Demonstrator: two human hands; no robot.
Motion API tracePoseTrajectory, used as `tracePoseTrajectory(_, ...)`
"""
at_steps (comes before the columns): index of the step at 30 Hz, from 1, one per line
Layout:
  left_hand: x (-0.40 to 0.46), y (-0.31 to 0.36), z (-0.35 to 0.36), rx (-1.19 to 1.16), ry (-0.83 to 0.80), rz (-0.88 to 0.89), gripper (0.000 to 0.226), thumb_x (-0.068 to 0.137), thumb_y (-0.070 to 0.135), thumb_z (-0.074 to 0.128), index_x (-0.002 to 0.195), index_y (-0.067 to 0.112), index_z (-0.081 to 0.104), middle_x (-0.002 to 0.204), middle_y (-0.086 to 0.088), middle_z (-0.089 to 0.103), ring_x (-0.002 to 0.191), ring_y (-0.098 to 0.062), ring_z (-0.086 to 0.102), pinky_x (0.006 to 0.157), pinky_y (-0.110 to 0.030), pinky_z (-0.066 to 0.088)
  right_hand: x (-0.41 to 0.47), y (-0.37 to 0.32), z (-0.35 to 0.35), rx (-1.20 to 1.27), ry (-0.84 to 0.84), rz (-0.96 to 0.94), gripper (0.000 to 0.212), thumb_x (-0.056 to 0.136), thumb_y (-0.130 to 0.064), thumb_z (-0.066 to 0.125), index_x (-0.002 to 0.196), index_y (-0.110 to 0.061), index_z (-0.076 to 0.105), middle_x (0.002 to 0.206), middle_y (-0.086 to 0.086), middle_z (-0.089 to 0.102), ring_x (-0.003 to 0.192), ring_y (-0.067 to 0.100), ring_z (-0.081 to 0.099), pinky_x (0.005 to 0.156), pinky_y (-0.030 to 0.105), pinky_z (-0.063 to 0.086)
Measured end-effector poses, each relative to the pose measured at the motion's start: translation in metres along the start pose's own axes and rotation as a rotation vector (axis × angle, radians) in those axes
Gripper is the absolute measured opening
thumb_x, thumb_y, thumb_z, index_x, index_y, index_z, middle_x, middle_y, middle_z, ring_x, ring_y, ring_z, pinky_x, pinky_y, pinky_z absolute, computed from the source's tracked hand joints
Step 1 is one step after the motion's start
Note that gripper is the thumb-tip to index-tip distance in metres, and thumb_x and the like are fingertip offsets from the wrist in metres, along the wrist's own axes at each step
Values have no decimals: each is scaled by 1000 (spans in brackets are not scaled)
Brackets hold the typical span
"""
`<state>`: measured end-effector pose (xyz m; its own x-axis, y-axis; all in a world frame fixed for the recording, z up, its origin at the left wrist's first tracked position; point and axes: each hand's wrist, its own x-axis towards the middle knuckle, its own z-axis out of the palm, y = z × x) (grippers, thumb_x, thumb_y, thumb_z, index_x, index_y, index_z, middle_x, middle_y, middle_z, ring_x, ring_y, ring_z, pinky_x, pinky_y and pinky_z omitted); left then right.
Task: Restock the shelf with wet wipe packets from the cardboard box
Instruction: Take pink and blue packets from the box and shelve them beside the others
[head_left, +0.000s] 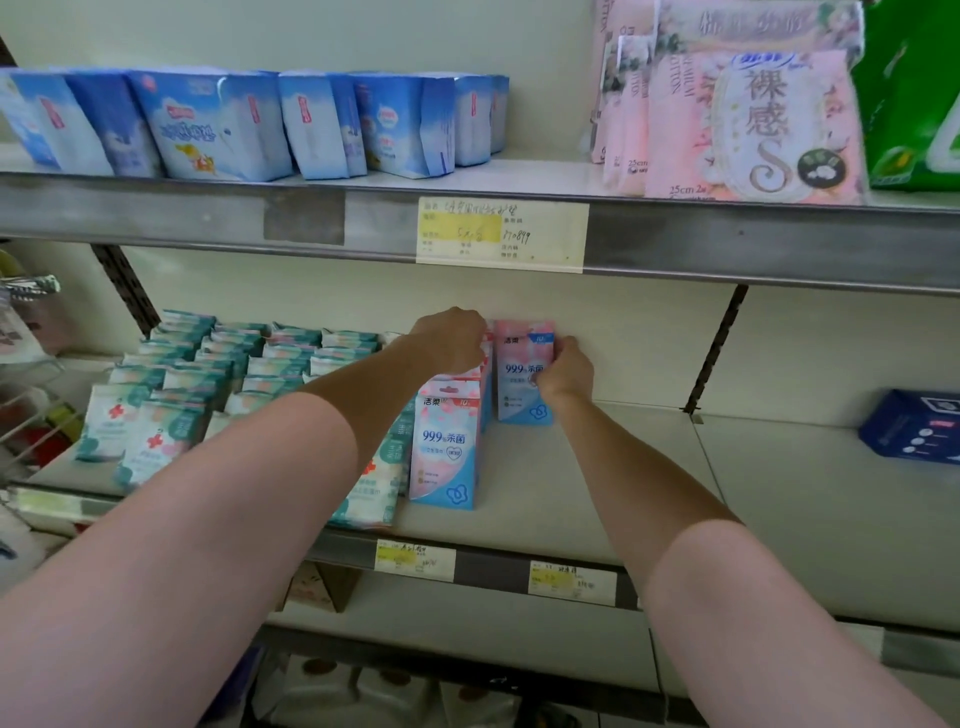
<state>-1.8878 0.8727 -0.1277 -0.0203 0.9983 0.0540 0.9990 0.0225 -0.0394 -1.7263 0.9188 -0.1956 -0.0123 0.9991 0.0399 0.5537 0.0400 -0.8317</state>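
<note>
On the middle shelf (597, 483) a row of pink-and-blue wet wipe packets (447, 447) stands upright, running from front to back. My left hand (457, 338) rests curled on the tops of the rear packets in that row. My right hand (563, 371) grips another pink-and-blue packet (519, 358), held upright against the back wall just right of the row. The cardboard box is out of view.
Teal-and-white packets (208, 374) fill the shelf's left part. A dark blue pack (914, 426) lies at the far right, with bare shelf between. Blue packs (260, 124) and pink packs (753, 114) stand on the shelf above. Price labels (501, 234) hang on the shelf edges.
</note>
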Motion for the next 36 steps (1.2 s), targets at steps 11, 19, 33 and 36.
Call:
tracePoseTrajectory(11,-16,-2,-16,-6,65,-22,5,92,17,49,89,17,54,103,-6,62,94,-24,58,75,-33,46,-2,-9,2,-120,57,127,46,92,-17,66,129,-9,40,132,15,45,121,31,48,80,35,46)
tracePoseTrajectory(19,-55,-11,-24,5,11,-84,13,93,18,49,103,15,58,107,-5,61,96,-25,58,72,-34,46,-29,-31,-4,-213,-47,-10,45,92,-12,60,133,-3,45,132,20,53,123,36,52,95,38,47)
tracePoseTrajectory(33,-197,-67,-35,-23,-96,-26,17,94,21,48,106,13,57,117,-12,60,104,-33,59,82,-38,49,-189,-109,29,-232,-199,-270,14,89,-8,58,102,-15,58,112,9,64,104,29,59,78,32,45)
tracePoseTrajectory(36,-249,-96,-20,13,-159,-93,16,94,22,47,106,15,56,115,-10,60,102,-31,59,80,-36,49,-237,-123,62,-308,-307,-265,13,89,-10,59,97,-20,55,114,8,64,98,26,58,75,29,42)
